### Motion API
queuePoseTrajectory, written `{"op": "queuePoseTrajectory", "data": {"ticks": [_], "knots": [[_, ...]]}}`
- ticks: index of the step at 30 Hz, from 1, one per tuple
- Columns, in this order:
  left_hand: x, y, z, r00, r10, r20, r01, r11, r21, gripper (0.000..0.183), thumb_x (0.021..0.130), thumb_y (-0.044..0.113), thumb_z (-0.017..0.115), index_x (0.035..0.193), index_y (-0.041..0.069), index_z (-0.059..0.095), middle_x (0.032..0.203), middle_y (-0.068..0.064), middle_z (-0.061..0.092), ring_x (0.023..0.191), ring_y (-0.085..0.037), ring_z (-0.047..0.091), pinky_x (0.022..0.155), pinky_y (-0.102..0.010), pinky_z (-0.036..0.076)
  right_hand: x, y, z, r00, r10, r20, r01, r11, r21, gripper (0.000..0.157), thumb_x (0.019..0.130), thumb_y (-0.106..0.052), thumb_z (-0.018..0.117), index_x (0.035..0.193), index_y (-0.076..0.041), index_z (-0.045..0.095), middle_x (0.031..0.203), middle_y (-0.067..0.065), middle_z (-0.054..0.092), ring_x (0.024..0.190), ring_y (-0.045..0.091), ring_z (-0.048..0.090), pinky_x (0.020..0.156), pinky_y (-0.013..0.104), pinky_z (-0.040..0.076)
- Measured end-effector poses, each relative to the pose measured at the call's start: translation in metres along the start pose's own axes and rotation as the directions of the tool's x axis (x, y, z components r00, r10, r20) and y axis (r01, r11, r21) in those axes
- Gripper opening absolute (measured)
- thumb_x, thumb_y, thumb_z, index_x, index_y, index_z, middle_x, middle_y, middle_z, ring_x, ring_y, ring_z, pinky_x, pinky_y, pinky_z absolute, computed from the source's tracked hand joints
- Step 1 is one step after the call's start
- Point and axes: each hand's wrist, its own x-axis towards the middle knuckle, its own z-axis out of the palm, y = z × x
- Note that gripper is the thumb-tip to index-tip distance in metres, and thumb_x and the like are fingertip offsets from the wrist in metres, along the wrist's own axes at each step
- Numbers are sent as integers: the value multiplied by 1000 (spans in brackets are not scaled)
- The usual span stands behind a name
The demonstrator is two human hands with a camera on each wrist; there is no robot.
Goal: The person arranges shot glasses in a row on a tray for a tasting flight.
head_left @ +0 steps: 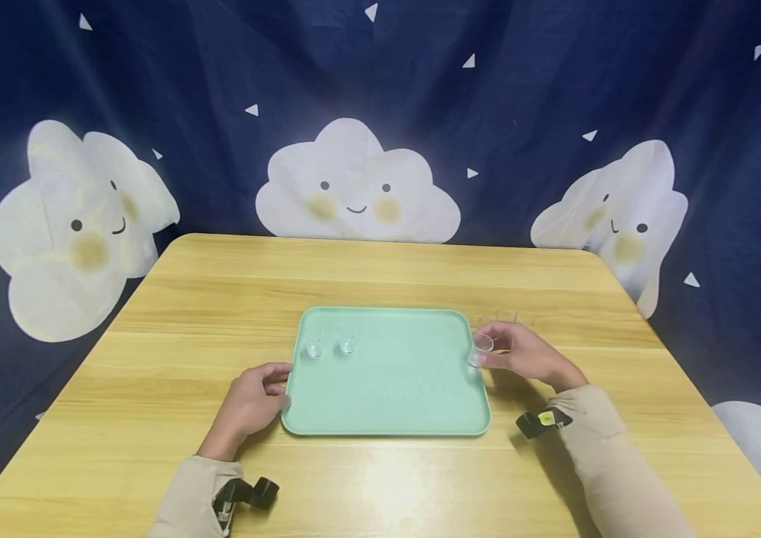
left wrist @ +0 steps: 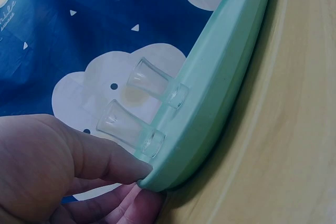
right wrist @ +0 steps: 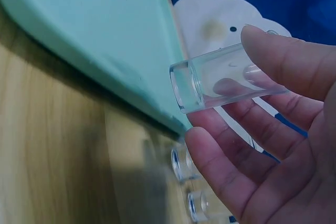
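"Over the right edge of the mint-green tray (head_left: 387,396), what's that?"

"A glass cup (head_left: 480,350), in the right hand (head_left: 531,355). The thumb is on one side and curled fingers on the other, pinching it by its upper part."

"How does it look?"

"Clear and colourless, smooth-walled, with a thick base edged in dark and pale lines. The fingers show through the wall. Whether the base touches the tray, I can't tell."

"And the left hand (head_left: 256,396)?"

"Pinching the tray's left edge, thumb at the rim and fingertips lower down. Close by, two flared glasses (head_left: 347,346) stand upright in the tray, apart from each other. More glasses (right wrist: 182,163) are on the wooden table (head_left: 380,478) just right of the tray, partly hidden by the right hand."

"Any writing?"

"A yellow label (head_left: 546,418) on the black wrist mount (head_left: 528,426) at the right sleeve (head_left: 599,430), with print too small to read. The blue cloth (head_left: 205,90) behind, printed with smiling clouds (head_left: 353,168), has cursive lettering (left wrist: 6,13) cut off by the left wrist view's edge; one line seems to end in 'ile', and the line below is too blurred"
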Motion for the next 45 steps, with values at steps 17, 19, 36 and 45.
{"op": "queuePoseTrajectory", "data": {"ticks": [17,19,36,45], "knots": [[2,-1,1,1000,-12,-1,12,1000,-8,48,79,-2,65,127,-1,60,119,-15,64,98,-24,61,84,-41,50,23,-13,20,999,-24,41,22,999,46,29,86,-6,72,111,5,61,108,18,60,96,26,62,83,33,50],[2,-1,1,1000,-10,-2,10,1000,-5,49,79,-2,65,127,-1,60,119,-15,64,98,-24,62,84,-41,50,26,-15,23,999,-14,34,13,999,31,30,86,-8,72,112,4,61,109,16,61,98,27,62,85,36,50],[2,0,1,1000,-16,-5,16,1000,-5,48,80,-2,65,128,-1,60,120,-16,64,98,-25,62,84,-41,50,47,-29,36,1000,-22,14,22,999,40,32,85,-6,72,114,4,61,114,18,61,105,30,60,88,40,49],[-1,-3,2,1000,-21,-4,20,1000,-3,47,80,-2,65,127,-1,60,119,-16,64,98,-25,62,84,-42,51,55,-28,47,999,-38,6,38,997,67,32,85,-3,72,113,7,61,109,16,62,101,28,59,90,44,48]]}}
